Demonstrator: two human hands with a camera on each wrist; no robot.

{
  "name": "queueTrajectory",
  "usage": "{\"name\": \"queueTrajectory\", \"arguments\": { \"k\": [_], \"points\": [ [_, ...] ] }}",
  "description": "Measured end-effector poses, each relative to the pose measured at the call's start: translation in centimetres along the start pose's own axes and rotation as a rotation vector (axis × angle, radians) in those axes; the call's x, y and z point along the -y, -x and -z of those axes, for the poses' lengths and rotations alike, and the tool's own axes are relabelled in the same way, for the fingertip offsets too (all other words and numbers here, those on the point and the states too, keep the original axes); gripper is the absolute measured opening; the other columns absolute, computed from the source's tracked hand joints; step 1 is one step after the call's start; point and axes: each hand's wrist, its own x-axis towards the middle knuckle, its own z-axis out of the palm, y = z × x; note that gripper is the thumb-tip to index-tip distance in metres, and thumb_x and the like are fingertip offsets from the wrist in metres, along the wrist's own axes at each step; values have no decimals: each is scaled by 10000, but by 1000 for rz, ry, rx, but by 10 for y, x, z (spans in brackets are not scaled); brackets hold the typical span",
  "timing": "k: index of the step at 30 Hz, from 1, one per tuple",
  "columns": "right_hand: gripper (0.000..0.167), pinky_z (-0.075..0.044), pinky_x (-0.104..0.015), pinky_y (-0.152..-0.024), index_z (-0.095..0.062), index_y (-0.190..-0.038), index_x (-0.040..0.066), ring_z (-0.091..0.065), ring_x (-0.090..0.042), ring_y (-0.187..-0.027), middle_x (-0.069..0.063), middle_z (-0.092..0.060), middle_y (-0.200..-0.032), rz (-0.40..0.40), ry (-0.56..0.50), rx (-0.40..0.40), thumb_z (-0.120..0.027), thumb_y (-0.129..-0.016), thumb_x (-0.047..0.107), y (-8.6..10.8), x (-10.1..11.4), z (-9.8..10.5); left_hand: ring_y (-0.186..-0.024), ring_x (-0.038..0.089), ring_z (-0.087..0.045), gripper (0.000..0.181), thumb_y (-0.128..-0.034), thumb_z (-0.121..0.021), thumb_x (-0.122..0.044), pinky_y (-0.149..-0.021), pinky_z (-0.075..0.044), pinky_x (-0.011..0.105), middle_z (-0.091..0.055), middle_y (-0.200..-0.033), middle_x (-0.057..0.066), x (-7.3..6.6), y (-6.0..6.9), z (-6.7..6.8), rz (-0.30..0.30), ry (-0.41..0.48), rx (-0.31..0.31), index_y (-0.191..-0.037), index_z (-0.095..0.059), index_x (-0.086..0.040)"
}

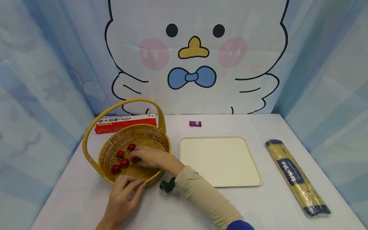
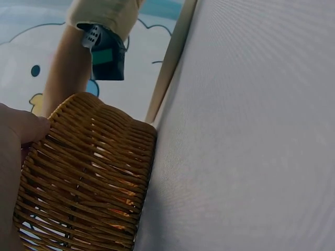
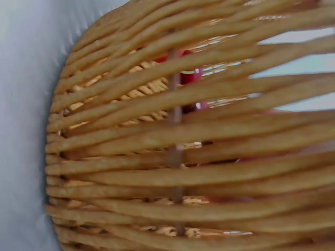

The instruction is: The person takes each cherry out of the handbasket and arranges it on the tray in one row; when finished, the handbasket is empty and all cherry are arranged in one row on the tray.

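A yellow woven basket (image 1: 104,156) with a tall arched handle stands on the left of the table. Several shiny dark-red cherries (image 1: 124,163) lie inside it. My right hand (image 1: 149,157) reaches into the basket and pinches one cherry (image 1: 136,159), partly hidden under the fingers. At the near rim, my left hand (image 1: 123,196) grips the basket's edge. The left wrist view shows the thumb (image 2: 34,127) against the rim of the basket (image 2: 89,172). In the right wrist view the woven wall (image 3: 120,157) blocks the hand, with red showing through its gaps.
Behind the basket lies a red pasta box (image 1: 126,124). A small purple packet (image 1: 195,123) is at the back, and a cream tray (image 1: 219,161) lies right of the basket. Farther right is a long pasta bag (image 1: 296,177). A dark green object (image 1: 167,185) shows beside the right forearm.
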Motion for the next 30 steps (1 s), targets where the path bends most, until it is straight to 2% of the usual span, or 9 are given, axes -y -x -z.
{"name": "queueTrajectory", "arguments": {
  "k": [5,15,23,27,30],
  "points": [
    [285,-461,-177,-1002,-635,-1272,189,-576,-71,-1153,35,-608,-1263,6,-48,-50,-642,-987,186,12,3,7,-789,126,-513,407,-1023,-563,-379,-745,-390,225,-616,-867,8,-1,2,1,14,-15,6,-898,-776,-56],
    [415,-456,-199,-1042,-574,-1367,130,-563,-102,-1232,6,-601,-1348,-39,-132,-177,-671,-970,200,44,-2,28,-802,147,-523,392,-1021,-572,-361,-756,-389,242,-617,-869,15,-1,0,0,7,5,1,-897,-773,-49],
    [380,-506,-222,-978,-605,-1308,115,-576,-115,-1122,-19,-597,-1264,-55,-189,-279,-700,-948,195,74,-9,37,-797,149,-521,396,-1020,-572,-364,-755,-389,246,-615,-864,16,-2,-2,-1,4,6,-2,-887,-773,-50],
    [353,-541,-254,-924,-627,-1286,93,-593,-132,-1065,-42,-586,-1238,-42,-209,-321,-695,-944,140,87,-14,37,-791,150,-522,397,-1020,-572,-363,-751,-390,246,-617,-863,17,-2,-2,-1,2,2,-8,-885,-773,-49],
    [362,-547,-241,-884,-640,-1295,120,-602,-131,-1023,-37,-569,-1218,-53,-219,-362,-685,-937,92,97,-19,37,-789,145,-515,396,-1020,-573,-359,-747,-387,240,-614,-860,18,-2,-1,0,6,3,-7,-886,-775,-46]
  ]
}}
